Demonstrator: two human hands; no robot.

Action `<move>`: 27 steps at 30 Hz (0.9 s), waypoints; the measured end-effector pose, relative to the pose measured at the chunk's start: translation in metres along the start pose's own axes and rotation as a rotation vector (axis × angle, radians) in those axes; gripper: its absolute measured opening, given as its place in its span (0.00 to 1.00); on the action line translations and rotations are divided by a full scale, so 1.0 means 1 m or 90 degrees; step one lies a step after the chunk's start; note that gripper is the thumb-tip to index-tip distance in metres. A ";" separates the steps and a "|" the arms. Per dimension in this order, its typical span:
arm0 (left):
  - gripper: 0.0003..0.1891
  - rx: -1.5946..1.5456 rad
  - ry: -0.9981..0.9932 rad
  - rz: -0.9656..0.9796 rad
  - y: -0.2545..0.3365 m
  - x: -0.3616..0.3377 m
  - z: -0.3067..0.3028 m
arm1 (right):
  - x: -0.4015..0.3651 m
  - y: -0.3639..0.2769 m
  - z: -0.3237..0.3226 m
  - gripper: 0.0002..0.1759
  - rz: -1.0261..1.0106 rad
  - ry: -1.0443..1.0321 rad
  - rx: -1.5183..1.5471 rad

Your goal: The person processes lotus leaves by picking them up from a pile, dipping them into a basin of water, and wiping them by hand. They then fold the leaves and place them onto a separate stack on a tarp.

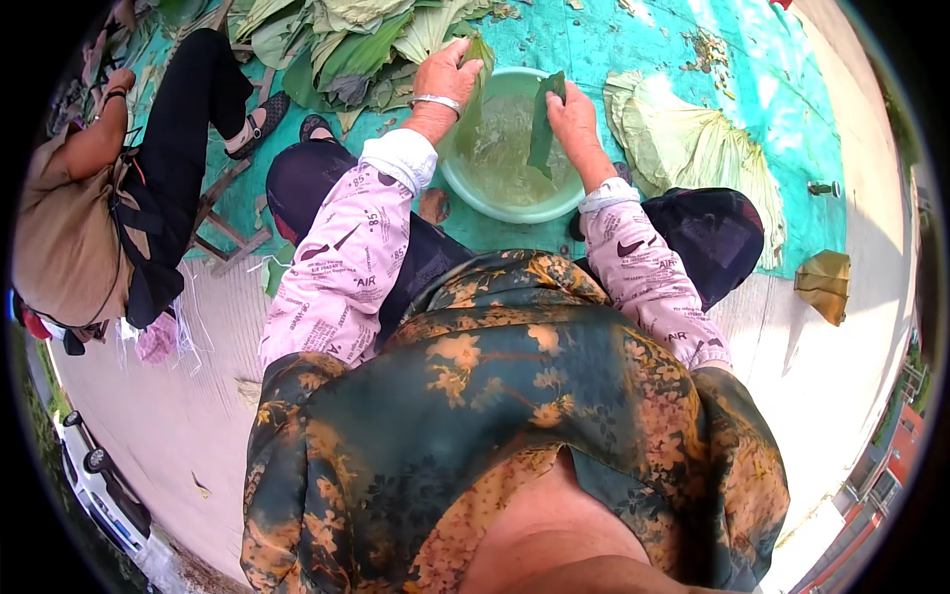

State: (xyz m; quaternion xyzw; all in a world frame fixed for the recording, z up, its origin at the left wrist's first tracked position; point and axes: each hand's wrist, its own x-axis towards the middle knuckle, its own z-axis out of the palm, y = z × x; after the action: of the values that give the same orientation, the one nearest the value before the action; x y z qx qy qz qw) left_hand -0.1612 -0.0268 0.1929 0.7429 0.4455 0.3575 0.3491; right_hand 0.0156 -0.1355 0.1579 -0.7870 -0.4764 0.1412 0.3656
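My left hand [444, 85], with a bangle at the wrist, pinches a pale green leaf [477, 94] by its upper edge. The leaf hangs over the left side of a light green basin [514, 212] with cloudy water in it. On the basin's right side my right hand [575, 121] is closed on a dark green leaf strip [543, 129], which hangs down over the water. Behind my left hand lies a heap of large leaves [346, 54]. A stack of pale, fanned leaves [693, 148] rests beyond my right hand.
A turquoise tarp [792, 109] covers the ground, with leaf scraps [708, 54] on it. Another person [79, 218] sits close on the left, near a wooden stool [226, 233]. A folded brown leaf [823, 287] lies at the tarp's right edge.
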 end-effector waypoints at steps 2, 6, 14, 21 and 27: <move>0.17 -0.009 -0.020 0.008 -0.001 -0.002 0.008 | -0.002 -0.020 -0.007 0.13 -0.006 0.007 -0.001; 0.14 0.066 -0.081 0.067 0.009 -0.010 0.016 | -0.011 -0.056 -0.013 0.15 -0.051 -0.003 0.017; 0.10 -0.068 -0.160 -0.006 0.025 -0.020 0.018 | -0.019 -0.073 -0.009 0.14 -0.143 0.007 0.128; 0.10 -0.066 -0.155 0.062 0.021 -0.019 0.019 | -0.021 -0.072 -0.005 0.16 -0.147 -0.013 0.077; 0.10 -0.112 -0.209 0.031 0.028 -0.018 0.015 | -0.016 -0.061 0.001 0.18 -0.164 -0.037 0.154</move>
State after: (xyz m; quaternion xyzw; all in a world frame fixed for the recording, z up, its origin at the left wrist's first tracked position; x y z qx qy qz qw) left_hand -0.1437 -0.0565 0.2047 0.7686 0.3314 0.2777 0.4715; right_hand -0.0321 -0.1323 0.1984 -0.6655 -0.5630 0.1723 0.4587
